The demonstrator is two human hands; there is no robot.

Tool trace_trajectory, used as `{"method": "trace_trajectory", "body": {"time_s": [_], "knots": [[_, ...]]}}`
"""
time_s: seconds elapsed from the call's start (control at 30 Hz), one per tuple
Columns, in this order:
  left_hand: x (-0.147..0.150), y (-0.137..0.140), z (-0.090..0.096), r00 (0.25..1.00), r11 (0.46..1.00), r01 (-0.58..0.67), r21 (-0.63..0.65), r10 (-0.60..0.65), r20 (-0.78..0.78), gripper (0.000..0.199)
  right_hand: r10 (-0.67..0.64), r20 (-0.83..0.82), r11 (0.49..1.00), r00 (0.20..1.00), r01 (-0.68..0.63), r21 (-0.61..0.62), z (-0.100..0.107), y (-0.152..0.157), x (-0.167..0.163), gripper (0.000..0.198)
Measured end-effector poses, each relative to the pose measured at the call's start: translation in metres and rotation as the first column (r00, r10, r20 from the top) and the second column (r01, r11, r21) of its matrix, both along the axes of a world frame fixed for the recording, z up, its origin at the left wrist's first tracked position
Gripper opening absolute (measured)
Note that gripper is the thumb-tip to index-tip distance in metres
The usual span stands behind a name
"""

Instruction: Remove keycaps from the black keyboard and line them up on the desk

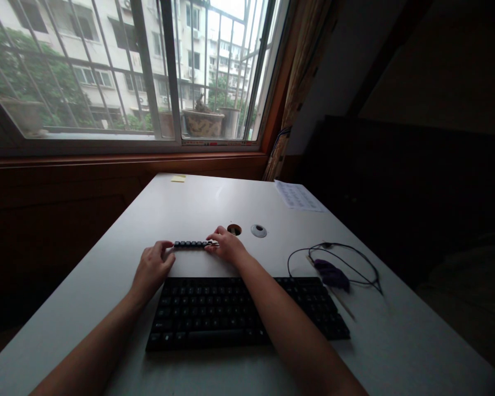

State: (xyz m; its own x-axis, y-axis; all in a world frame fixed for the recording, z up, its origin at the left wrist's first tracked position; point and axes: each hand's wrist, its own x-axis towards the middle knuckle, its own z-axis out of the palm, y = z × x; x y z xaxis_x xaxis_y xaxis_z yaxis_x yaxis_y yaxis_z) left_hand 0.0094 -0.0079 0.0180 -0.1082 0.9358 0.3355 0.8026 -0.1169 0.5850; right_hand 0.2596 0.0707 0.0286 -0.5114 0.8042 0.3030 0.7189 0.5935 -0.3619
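Note:
A short straight row of black keycaps (192, 244) lies on the white desk, behind a black keyboard (206, 308). At the row's left end is my left hand (152, 268), its index fingertip at the end keycap and its thumb apart, lower on the desk side. My right hand (227, 247) is closed around the right end of the row, thumb and fingers on either side of the keycaps there. What exactly sits between those fingertips is partly hidden. My right forearm crosses over the keyboard and covers some of its keys.
Right of the keyboard lie a coiled black cable (346, 246), a dark purple cloth-like item (332, 275) and a thin stick (343, 305). Behind my right hand are a desk hole (234, 229) and a round grommet (259, 230). Printed paper (299, 196) and yellow notes (179, 179) lie farther back.

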Motion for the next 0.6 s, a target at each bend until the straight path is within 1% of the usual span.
{"method": "trace_trajectory", "body": {"time_s": [0.27,0.6], "knots": [[-0.0010,0.0007,-0.0022,1.000,1.000,0.005,0.004,-0.005,-0.010,0.029,-0.005,0.033,1.000,0.999,0.005,-0.017,0.0022,-0.0028,-0.0042,0.027],[0.0005,-0.0009,-0.0005,1.000,1.000,0.008,0.003,-0.008,0.000,0.030,0.006,0.036,1.000,0.999,-0.005,-0.014,0.0007,-0.0015,-0.0041,0.026]]}}
